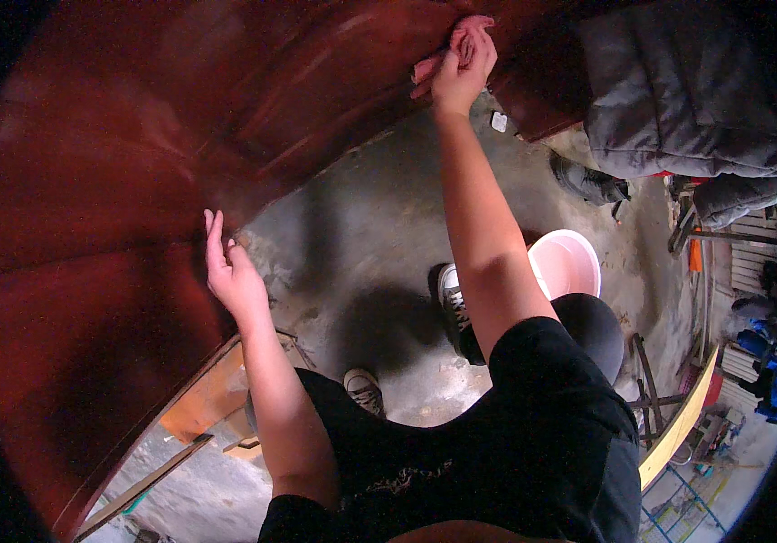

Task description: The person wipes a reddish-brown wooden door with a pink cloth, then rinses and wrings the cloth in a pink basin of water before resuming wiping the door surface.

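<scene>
A large dark red panelled surface (124,170) fills the upper left of the view. Near the top, my right hand (464,71) holds a crumpled pink cloth (471,34) against this surface. My left hand (231,271) is at the surface's lower edge, fingers extended and holding nothing; whether its palm touches the surface I cannot tell. Beside my right knee, partly behind my right arm, stands a pink bucket (575,261) with a white rim.
A dark quilted cover (680,102) hangs at the upper right. A dark shoe (585,180) and a small white object (498,122) lie on the concrete floor (388,197). Wooden pieces (151,482) are at lower left, a yellowish board (683,421) at lower right.
</scene>
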Demonstrator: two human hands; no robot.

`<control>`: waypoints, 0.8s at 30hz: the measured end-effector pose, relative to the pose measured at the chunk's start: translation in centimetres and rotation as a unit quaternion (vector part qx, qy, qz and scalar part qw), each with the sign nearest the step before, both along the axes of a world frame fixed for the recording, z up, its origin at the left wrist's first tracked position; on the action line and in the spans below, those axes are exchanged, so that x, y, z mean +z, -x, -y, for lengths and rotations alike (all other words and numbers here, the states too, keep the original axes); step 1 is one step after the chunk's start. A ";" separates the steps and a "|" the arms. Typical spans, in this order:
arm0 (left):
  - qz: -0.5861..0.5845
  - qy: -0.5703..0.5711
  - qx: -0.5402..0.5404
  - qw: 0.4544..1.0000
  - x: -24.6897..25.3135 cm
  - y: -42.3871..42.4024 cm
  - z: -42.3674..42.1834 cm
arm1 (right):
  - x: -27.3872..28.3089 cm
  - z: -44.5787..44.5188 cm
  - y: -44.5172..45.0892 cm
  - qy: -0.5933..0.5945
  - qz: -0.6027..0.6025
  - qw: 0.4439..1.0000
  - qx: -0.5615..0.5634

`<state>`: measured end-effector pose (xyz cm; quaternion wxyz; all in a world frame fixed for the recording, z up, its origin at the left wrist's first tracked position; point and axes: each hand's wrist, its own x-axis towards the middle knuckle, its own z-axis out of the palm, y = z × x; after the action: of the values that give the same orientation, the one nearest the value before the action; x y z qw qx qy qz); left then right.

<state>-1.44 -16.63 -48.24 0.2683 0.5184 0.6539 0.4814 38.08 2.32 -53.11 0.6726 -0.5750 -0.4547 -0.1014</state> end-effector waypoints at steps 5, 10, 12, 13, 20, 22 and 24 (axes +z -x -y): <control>-0.002 -0.002 0.015 1.000 1.1 0.5 0.8 | -4.0 0.1 0.4 0.101 -0.097 0.989 -0.052; -0.010 -0.009 0.006 1.000 1.2 0.1 1.2 | -10.9 1.1 -0.1 0.145 -0.150 0.978 -0.008; -0.006 -0.015 -0.008 1.000 1.1 -0.4 0.9 | -12.2 0.2 -1.7 0.145 -0.151 0.978 0.018; -0.005 -0.015 -0.014 1.000 1.1 -0.5 1.1 | -12.4 0.0 -2.3 0.157 -0.161 0.973 0.043; -0.043 0.006 -0.028 0.999 1.6 -1.1 1.3 | -9.1 1.8 3.9 0.068 -0.475 0.853 0.204; -0.017 0.035 -0.010 0.999 1.7 1.0 2.5 | -3.8 4.8 11.3 0.098 -0.566 0.777 0.259; -0.001 0.026 -0.028 0.999 1.7 0.6 2.1 | -4.1 5.4 11.9 0.070 -0.568 0.779 0.257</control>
<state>-2.08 -18.76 -46.53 0.2945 0.5299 0.6516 0.4560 26.18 -3.05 -57.25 0.7678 -0.4358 -0.1268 0.4521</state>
